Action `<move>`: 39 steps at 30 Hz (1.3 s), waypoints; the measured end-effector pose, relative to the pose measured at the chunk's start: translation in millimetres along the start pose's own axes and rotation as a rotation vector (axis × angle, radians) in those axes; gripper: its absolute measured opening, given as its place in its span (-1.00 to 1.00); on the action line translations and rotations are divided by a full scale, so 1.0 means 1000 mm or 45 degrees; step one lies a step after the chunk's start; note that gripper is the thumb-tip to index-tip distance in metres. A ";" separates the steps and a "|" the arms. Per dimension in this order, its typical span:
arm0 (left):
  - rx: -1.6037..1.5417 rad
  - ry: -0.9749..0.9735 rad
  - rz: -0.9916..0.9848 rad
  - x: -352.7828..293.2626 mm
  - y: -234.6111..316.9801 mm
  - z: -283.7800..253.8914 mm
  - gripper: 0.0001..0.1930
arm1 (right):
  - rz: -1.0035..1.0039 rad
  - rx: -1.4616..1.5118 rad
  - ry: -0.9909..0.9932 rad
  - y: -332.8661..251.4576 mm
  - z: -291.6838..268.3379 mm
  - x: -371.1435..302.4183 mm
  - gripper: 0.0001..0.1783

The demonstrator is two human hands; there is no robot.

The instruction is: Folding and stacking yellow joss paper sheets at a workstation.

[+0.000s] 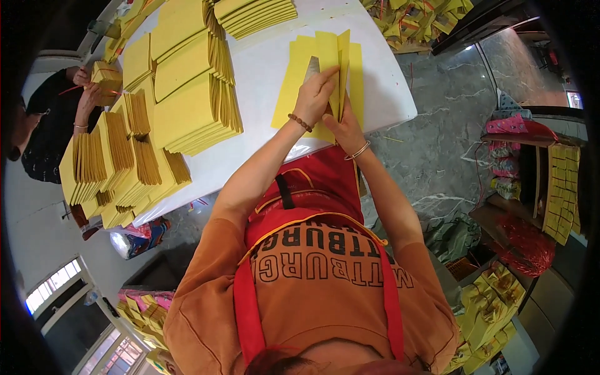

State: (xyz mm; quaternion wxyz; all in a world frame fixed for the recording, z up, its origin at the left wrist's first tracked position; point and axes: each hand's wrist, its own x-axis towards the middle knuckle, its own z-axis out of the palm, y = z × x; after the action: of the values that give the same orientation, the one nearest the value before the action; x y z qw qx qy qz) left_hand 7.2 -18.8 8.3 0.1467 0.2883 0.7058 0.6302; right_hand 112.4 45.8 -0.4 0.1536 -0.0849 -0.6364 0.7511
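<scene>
On the white table, a folded yellow paper sheet (327, 49) stands partly raised above flat yellow sheets (286, 94). My left hand (315, 95) grips the folded sheet from its left side, fingers pressed along the fold. Lower down, my right hand (345, 127) pinches the paper's near right part, its thumb toward my left hand. The fingertips behind the paper are hidden. A narrow silver-grey patch (311, 67) shows beside my left knuckles; whether it is a tool or part of the paper I cannot tell.
Stacks of folded yellow paper (194, 109) fill the left of the white table (390, 94). At the far left, another person's hands (87, 87) hold a yellow bundle (107, 78). More yellow paper pieces (415, 22) lie beyond the table's far right edge.
</scene>
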 end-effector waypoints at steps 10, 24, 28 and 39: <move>0.059 -0.169 -0.200 -0.001 0.002 -0.003 -0.39 | -0.016 -0.183 0.073 0.011 -0.003 0.001 0.11; -0.013 -0.011 -0.035 0.000 -0.006 -0.001 -0.57 | 0.006 -0.071 0.002 0.008 -0.003 0.001 0.08; 0.255 -0.133 -0.051 0.000 0.001 0.000 -0.47 | 0.110 -0.070 0.047 0.007 -0.002 -0.001 0.13; 0.033 -0.185 -0.166 -0.001 -0.007 -0.004 -0.39 | 0.039 -0.233 0.086 0.006 -0.004 -0.002 0.13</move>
State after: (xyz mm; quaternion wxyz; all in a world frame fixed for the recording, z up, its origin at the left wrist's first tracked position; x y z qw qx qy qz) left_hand 3.6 -23.1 2.3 0.2345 0.2886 0.7188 0.5875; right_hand 114.3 47.6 -7.4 0.1550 -0.1336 -0.6955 0.6887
